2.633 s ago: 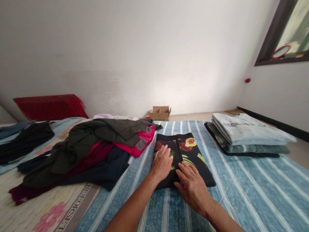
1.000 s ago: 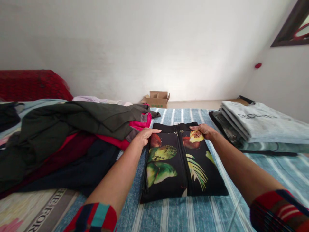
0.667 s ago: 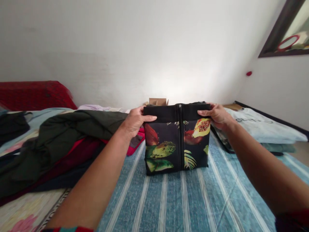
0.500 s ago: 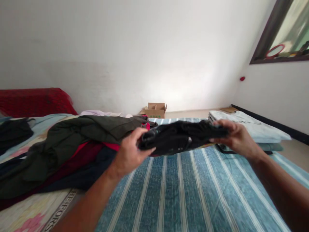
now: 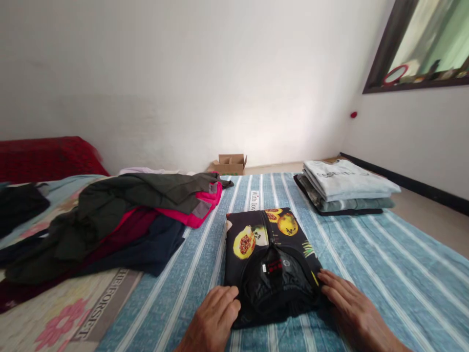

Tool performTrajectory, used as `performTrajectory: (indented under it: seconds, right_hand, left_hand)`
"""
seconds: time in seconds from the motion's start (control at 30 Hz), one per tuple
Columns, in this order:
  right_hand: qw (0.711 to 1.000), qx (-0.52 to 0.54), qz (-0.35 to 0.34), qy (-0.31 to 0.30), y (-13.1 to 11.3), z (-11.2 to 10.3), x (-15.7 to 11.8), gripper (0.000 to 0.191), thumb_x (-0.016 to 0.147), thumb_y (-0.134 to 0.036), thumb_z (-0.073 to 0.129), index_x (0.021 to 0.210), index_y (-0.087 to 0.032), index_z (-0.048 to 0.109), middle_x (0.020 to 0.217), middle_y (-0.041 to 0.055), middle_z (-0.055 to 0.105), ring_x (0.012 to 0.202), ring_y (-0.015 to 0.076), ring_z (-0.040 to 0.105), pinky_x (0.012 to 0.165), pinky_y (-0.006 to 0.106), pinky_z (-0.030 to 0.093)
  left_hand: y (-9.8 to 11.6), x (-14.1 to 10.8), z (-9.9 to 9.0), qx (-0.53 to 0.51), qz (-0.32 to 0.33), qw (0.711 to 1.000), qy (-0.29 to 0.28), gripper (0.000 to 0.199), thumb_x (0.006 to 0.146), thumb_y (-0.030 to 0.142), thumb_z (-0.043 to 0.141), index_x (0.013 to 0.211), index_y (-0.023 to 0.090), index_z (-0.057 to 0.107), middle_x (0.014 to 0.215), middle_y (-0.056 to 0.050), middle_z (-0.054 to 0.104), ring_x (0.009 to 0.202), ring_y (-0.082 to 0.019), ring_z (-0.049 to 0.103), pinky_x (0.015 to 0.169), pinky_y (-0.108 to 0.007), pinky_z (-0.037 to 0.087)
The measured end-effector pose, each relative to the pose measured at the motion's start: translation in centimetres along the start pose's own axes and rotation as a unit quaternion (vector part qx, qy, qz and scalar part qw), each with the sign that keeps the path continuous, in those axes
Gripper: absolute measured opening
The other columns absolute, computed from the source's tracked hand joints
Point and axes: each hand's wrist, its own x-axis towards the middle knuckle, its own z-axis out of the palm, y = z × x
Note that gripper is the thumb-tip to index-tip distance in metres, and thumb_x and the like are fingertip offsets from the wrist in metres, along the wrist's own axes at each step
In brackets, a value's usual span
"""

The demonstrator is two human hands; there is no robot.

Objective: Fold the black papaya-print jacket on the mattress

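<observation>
A folded black jacket with a fruit print (image 5: 269, 247) lies flat on the blue striped bedspread (image 5: 366, 264), collar and label toward me. My left hand (image 5: 214, 322) rests at its near left corner, fingers curled against the fabric. At the near right edge, my right hand (image 5: 348, 308) lies flat, fingers extended and touching the garment. Neither hand lifts it.
A heap of unfolded clothes (image 5: 110, 220), dark green, pink, maroon and navy, covers the left of the bed. A stack of folded garments (image 5: 340, 186) sits at the far right. A cardboard box (image 5: 229, 164) stands on the floor by the wall. A red pillow (image 5: 47, 156) lies far left.
The jacket was picked up by its far edge with both hands, turned over toward me, and laid back down with the collar side near. Both hands now rest at its near edge.
</observation>
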Motion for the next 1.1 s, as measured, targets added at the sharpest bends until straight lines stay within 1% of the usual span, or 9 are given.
performTrajectory:
  seconds: [0.2,0.3,0.47,0.57,0.7,0.77,0.9,1.0,1.1]
  right_hand:
    - [0.999,-0.036,-0.007,0.022,-0.3,-0.6,0.7,0.026,0.079,-0.012,0.044,0.101,-0.018,0.056,0.109,0.0088,0.064,0.103,0.0211,0.059,0.078,0.031,0.053]
    - [1.000,-0.003,0.018,-0.003,-0.6,-1.7,1.5,0.027,0.073,-0.012,0.048,0.097,-0.020,0.056,0.102,0.0075,0.067,0.093,0.0223,0.063,0.073,0.033,0.055]
    - [0.996,0.060,0.057,-0.038,-1.0,-4.3,3.7,0.015,0.076,-0.030,0.061,0.090,-0.023,0.057,0.093,0.0064,0.067,0.083,0.0218,0.065,0.068,0.032,0.056]
    - [0.994,0.069,0.088,0.005,-1.5,-4.2,5.5,0.025,0.081,-0.039,0.058,0.101,-0.022,0.057,0.104,0.0092,0.064,0.096,0.0232,0.061,0.078,0.035,0.053]
    - [0.991,0.046,0.122,0.014,-2.1,-2.3,8.8,0.041,0.085,-0.044,0.052,0.116,-0.018,0.055,0.120,0.0133,0.058,0.112,0.0270,0.052,0.092,0.043,0.045]
    - [0.989,0.041,0.140,-0.016,-2.4,-1.2,10.4,0.047,0.084,-0.049,0.050,0.121,-0.019,0.054,0.127,0.0135,0.053,0.118,0.0288,0.047,0.095,0.046,0.041]
    - [0.982,0.040,0.166,-0.085,-3.3,0.8,11.6,0.063,0.079,-0.067,0.044,0.128,-0.029,0.048,0.134,0.0135,0.046,0.125,0.0350,0.037,0.094,0.057,0.036]
    - [0.979,0.033,0.166,-0.117,-3.9,2.3,10.7,0.065,0.078,-0.071,0.039,0.131,-0.034,0.045,0.136,0.0146,0.043,0.126,0.0384,0.035,0.091,0.064,0.034]
    - [0.980,0.028,0.153,-0.124,-4.2,3.7,9.5,0.061,0.080,-0.068,0.039,0.133,-0.037,0.041,0.139,0.0146,0.039,0.126,0.0394,0.033,0.090,0.066,0.032]
  left_hand:
    - [0.0,-0.8,-0.2,0.030,0.013,0.999,-0.021,0.029,0.084,0.009,0.030,0.094,0.017,0.056,0.099,-0.008,0.065,0.093,-0.018,0.060,0.085,-0.032,0.049]
    - [-0.1,-0.7,-0.6,0.043,0.024,0.997,-0.051,0.029,0.085,0.011,0.032,0.097,0.018,0.057,0.103,-0.009,0.065,0.097,-0.019,0.059,0.086,-0.031,0.049]
    - [-1.3,-0.3,-1.6,0.005,0.033,0.995,-0.098,0.030,0.081,0.014,0.039,0.103,0.024,0.058,0.102,-0.005,0.066,0.090,-0.017,0.060,0.080,-0.025,0.050]
    - [-1.9,1.2,-2.7,-0.054,0.009,0.994,-0.090,0.037,0.077,0.013,0.043,0.108,0.029,0.056,0.101,0.000,0.066,0.087,-0.015,0.061,0.078,-0.021,0.050]
    - [-1.8,6.4,-3.2,-0.075,-0.088,0.985,-0.124,0.032,0.079,0.011,0.043,0.106,0.025,0.055,0.109,-0.002,0.063,0.099,-0.015,0.059,0.086,-0.024,0.047]
    - [-1.7,9.6,-2.0,-0.061,-0.143,0.974,-0.163,0.031,0.081,0.014,0.042,0.108,0.021,0.055,0.117,-0.006,0.059,0.110,-0.018,0.054,0.095,-0.033,0.043]
    - [-2.6,13.4,2.6,0.000,-0.260,0.932,-0.252,0.047,0.088,0.033,0.037,0.130,0.012,0.042,0.143,-0.016,0.033,0.133,-0.028,0.024,0.105,-0.049,0.024]
    - [-3.3,13.0,5.4,0.006,-0.307,0.904,-0.297,0.065,0.088,0.051,0.031,0.139,0.010,0.030,0.148,-0.017,0.019,0.136,-0.031,0.011,0.106,-0.053,0.016]
    - [-3.5,11.4,6.6,-0.009,-0.322,0.893,-0.313,0.068,0.088,0.056,0.025,0.142,0.015,0.022,0.150,-0.013,0.010,0.137,-0.029,0.006,0.107,-0.054,0.013]
